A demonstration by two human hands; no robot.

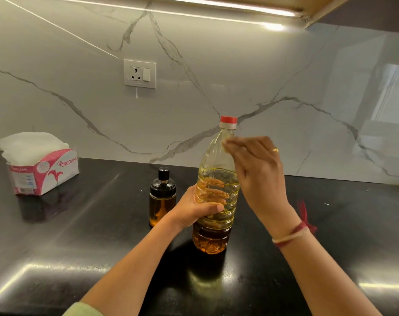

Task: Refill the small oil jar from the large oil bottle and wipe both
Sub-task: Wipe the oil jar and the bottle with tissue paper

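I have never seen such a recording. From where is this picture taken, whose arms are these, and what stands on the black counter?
No machine is here: a person wears a camera on the head, so you see their own arms from above. The left hand grips the large oil bottle, which stands on the counter with its red cap on. The right hand is near the bottle's neck, its fingertips blurred. To the left stand a small oil jar and a tissue box.
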